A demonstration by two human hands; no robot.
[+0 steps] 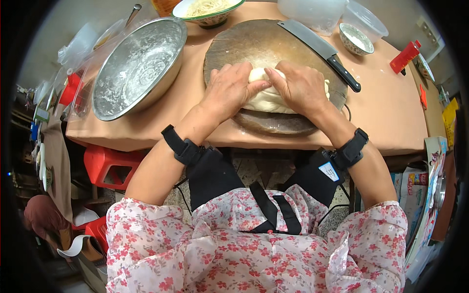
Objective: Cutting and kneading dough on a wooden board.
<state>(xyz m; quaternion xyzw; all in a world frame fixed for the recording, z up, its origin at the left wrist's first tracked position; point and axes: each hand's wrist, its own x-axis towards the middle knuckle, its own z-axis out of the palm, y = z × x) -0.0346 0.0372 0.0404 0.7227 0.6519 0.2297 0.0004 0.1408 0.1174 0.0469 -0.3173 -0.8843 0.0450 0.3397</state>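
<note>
On a round wooden board (224, 49), my left hand (228, 88) and my right hand (298, 89) grip a mound of pale dough (268, 103) from either side, fingers curled over it and thumbs close together near its top. The fingertips are partly hidden. A cleaver (305, 38) with a black handle lies across the board's back right, behind my right hand. A wide metal bowl (134, 68) dusted with white powder stands to the left of the board.
The peach-covered table (381, 117) also holds a bowl of noodles (207, 9), plastic containers (361, 19), a small bowl of white powder (355, 40) and a red bottle (404, 57). A red stool (112, 163) sits below the left edge; cluttered items line both sides.
</note>
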